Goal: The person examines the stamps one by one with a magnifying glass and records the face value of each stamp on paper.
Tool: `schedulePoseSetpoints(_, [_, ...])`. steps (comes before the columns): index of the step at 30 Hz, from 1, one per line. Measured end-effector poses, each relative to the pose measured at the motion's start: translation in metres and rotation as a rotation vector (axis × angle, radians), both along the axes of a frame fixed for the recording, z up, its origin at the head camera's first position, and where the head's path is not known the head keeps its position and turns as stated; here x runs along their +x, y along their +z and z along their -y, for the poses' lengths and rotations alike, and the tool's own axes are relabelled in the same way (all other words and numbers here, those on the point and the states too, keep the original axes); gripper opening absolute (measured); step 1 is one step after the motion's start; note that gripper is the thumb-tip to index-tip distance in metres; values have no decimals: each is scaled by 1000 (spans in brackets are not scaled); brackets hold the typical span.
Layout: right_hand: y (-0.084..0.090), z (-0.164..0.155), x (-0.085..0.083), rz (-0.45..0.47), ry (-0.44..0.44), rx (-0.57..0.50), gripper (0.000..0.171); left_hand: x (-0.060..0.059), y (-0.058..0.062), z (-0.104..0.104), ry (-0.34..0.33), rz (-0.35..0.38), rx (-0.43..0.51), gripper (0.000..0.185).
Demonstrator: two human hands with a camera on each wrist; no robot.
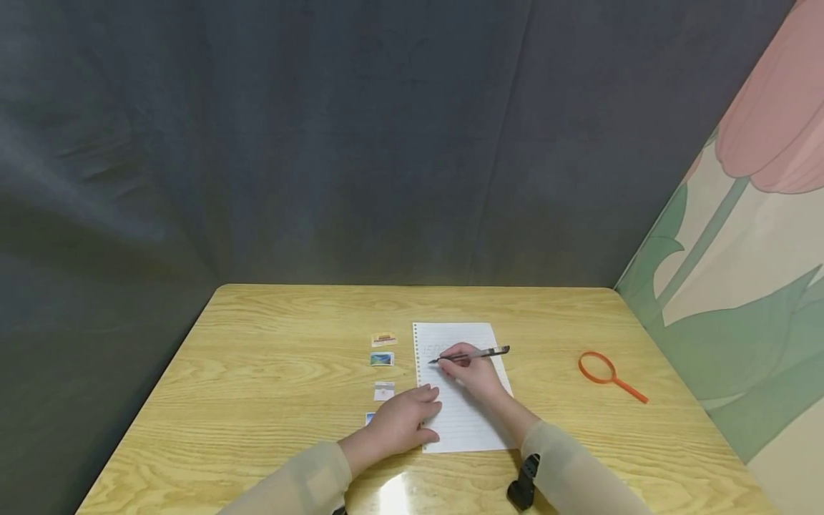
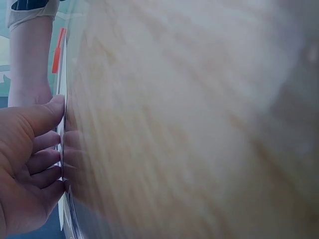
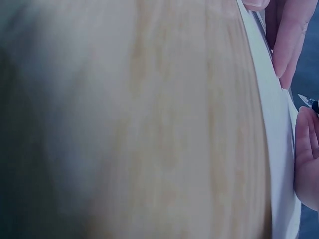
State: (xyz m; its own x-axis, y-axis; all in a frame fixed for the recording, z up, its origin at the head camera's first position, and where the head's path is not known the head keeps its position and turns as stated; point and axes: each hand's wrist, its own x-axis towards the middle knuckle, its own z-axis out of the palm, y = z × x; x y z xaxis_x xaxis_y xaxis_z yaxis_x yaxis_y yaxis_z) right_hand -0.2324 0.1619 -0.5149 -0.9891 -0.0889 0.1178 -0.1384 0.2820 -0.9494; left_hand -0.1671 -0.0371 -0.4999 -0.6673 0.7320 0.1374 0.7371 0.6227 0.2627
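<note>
Writing on a lined sheet of paper here: the right hand has its fingers pinched round a black pen, tip down on the upper part of the page, barrel pointing off toward 3 o'clock. The left hand lies flat on the paper's left edge near the bottom, fingers relaxed and straight, just pressing it down, not gripping anything. The sheet sits a bit right of the middle of the wooden table. At 9 o'clock from the paper there's a column of small picture cards, and the lowest one is partly hidden by the left hand. Well apart at 3 o'clock lies an orange magnifying glass, handle pointing to about 4 o'clock. Both wrist views are blurry, mostly woodgrain and fingers
</note>
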Motion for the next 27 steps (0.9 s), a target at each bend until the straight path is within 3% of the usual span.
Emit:
schedulePoseSetpoints(6, [-4, 2, 0, -66, -2, 113, 7, -1, -2, 1, -12, -14, 15, 49])
schedulePoseSetpoints(12, [-5, 4, 0, -85, 9, 147, 7, 0, -2, 0, 7, 29, -1, 51])
schedulePoseSetpoints(27, [-9, 7, -2, -174, -10, 197, 6, 0, -3, 2, 3, 44, 4, 53])
